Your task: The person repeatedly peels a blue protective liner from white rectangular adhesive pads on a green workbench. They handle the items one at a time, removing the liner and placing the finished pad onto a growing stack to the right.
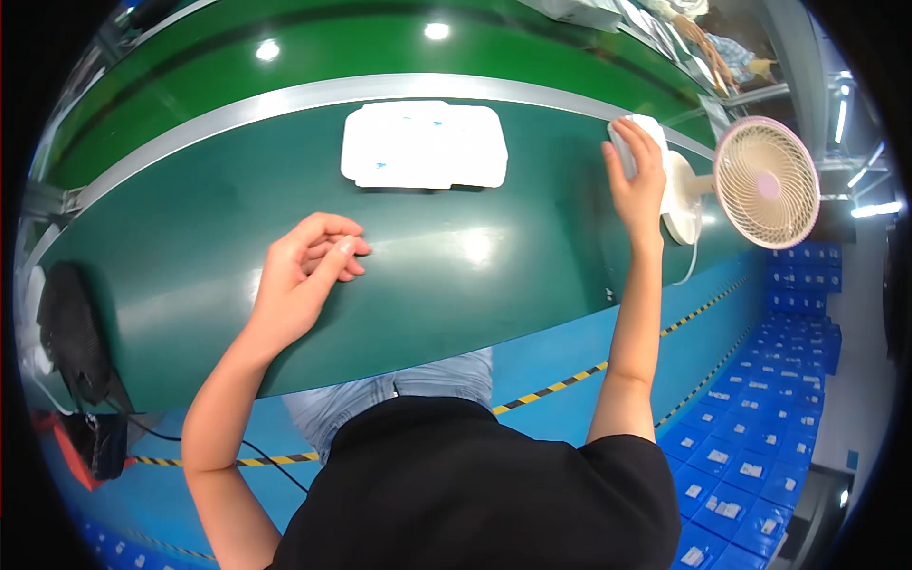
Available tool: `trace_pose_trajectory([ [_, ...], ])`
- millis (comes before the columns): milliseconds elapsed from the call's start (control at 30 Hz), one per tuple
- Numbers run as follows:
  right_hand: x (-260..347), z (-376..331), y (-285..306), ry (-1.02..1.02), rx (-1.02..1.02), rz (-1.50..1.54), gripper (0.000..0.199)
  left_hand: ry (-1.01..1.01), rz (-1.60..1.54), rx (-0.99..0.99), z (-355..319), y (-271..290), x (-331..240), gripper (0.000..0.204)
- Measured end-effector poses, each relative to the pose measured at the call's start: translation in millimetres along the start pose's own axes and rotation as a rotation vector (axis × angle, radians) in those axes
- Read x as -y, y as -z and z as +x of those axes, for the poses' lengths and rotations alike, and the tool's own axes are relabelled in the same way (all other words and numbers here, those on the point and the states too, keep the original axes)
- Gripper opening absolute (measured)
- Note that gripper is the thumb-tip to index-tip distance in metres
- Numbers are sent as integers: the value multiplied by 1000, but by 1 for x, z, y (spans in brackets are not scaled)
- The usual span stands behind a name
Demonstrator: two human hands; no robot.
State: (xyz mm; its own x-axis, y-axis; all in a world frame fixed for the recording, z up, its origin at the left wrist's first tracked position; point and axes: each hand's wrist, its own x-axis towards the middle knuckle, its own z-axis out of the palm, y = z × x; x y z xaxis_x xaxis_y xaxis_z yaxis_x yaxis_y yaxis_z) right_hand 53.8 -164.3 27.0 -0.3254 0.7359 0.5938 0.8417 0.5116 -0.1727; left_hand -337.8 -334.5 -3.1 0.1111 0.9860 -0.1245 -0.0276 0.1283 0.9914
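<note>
My left hand (309, 271) is over the left middle of the green table, fingers loosely curled in with the thumb against them and nothing visible in them. At the right, my right hand (640, 180) reaches far forward and lies on a white flat-looking object (623, 155). Its fingers are stretched over the object and the thumb is apart; the hand hides part of it, so I cannot make out its kind. Ahead of both hands lies a stack of flat white rounded pieces (425, 144) with small blue marks, touched by neither hand.
A white desk fan (767, 183) with a pinkish rim stands just right of my right hand, its cord trailing down. A dark mesh-like item (74, 328) sits at the left table end. A metal rail (285, 98) borders the far edge. Blue boxes (736, 427) cover the floor area at right.
</note>
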Motion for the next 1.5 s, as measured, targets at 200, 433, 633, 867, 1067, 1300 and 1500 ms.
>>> trace_pose_trajectory([
  [200, 105, 10, -38, 305, 233, 260, 55, -49, -56, -37, 6, 5, 2, 25],
  [433, 141, 1, -53, 409, 365, 236, 56, 9, -116, -100, 18, 12, -4, 45],
  [633, 143, -2, -48, 372, 363, 276, 57, 84, 0, -124, 37, 13, -9, 47],
  [867, 135, -6, -53, 334, 324, 245, 61, 158, -68, -83, 51, 17, -15, 38],
  [1067, 137, -7, -51, 298, 314, 305, 59, 123, -6, -128, 47, 13, -11, 23],
  [1300, 122, -3, -52, 154, 156, 430, 53, 0, -59, -161, 42, 7, -2, 19],
  [1500, 124, -5, -49, 212, 205, 303, 53, -39, -9, -174, 39, 7, 2, 19],
])
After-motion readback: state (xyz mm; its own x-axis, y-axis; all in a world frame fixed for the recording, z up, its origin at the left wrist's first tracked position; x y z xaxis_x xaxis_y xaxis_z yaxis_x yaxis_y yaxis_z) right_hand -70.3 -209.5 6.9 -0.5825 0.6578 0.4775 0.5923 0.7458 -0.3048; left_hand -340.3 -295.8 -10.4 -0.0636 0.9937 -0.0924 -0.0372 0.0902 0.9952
